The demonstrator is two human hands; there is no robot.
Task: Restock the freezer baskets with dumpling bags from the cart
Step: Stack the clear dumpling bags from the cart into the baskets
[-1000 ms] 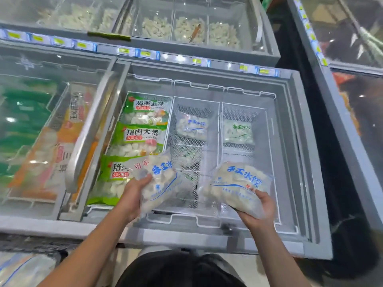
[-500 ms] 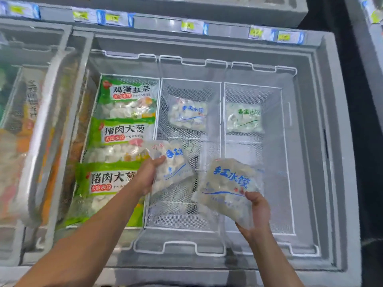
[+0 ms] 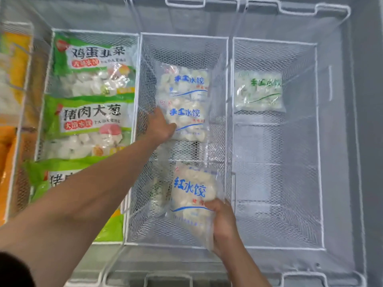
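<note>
We are partway through the restock. In the middle basket (image 3: 224, 79) one blue-print bag (image 3: 183, 82) already lies flat toward the far wall, and our left hand (image 3: 160, 126) is setting a second bag (image 3: 187, 121) down just in front of it, the two bags touching or slightly overlapping along their shared edge. The left fingers are tucked under that bag's left edge, so we cannot tell whether they still grasp it or only rest against it; we judge it nearly placed.

Our right hand (image 3: 222, 222) grips a third bag (image 3: 191, 198) at its near right corner, fingers curled round the plastic, holding it tilted over the near half of the same basket, not yet laid down. Below it the mesh floor is bare apart from something pale against the near left wall, too blurred to name.

The right basket (image 3: 317, 141) holds only one green-print bag (image 3: 259, 91) at its far wall; most of its floor shows. The left basket (image 3: 136, 65) looks full, with large green bags (image 3: 91, 121) stacked edge to edge.

So we judge one bag is in, a second about in, and a third waits in hand. The middle basket could take more along its near half, and the right basket looks barely started. The cart is not in view, so we cannot say how many bags remain on it.
</note>
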